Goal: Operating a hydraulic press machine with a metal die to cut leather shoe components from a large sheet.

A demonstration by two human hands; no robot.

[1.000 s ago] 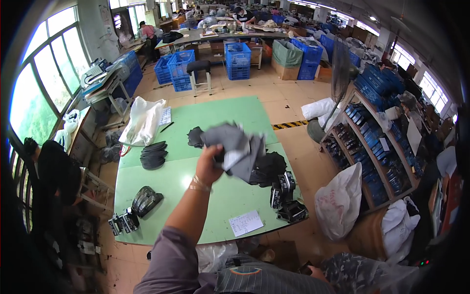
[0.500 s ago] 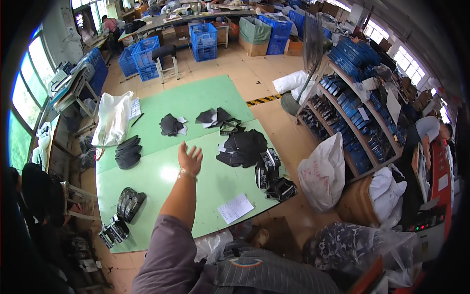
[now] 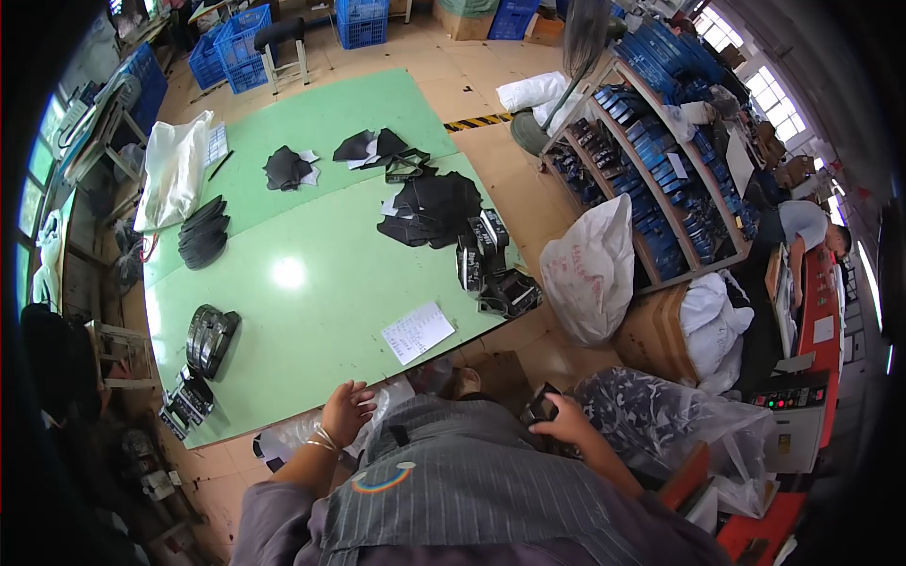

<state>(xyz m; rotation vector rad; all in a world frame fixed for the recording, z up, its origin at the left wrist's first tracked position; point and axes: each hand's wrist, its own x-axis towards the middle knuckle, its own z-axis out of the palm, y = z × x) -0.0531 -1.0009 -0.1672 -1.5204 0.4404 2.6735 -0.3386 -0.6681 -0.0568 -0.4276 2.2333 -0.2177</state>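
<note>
Head view: at the near edge of a green table [image 3: 283, 311], a worker's left hand [image 3: 346, 411] hangs open and empty beside a clear plastic bag [image 3: 392, 404], while the right hand [image 3: 563, 422] closes around a small dark piece [image 3: 540, 409]. A firm, steady grip seems wise before lifting it toward the dark pile [image 3: 434, 208].

Left hand [image 3: 347, 411] drawn in close to the torso, palm down, fingers [image 3: 361, 391] loosely spread and slightly curled, nothing gripped; thin bangles at the wrist; forearm bare, bent at the elbow, entering from the lower left. Right hand [image 3: 563, 422] held low at the right side of the body, fingers curled closed around a small dark object [image 3: 540, 408]; forearm angled down to the right.
</note>
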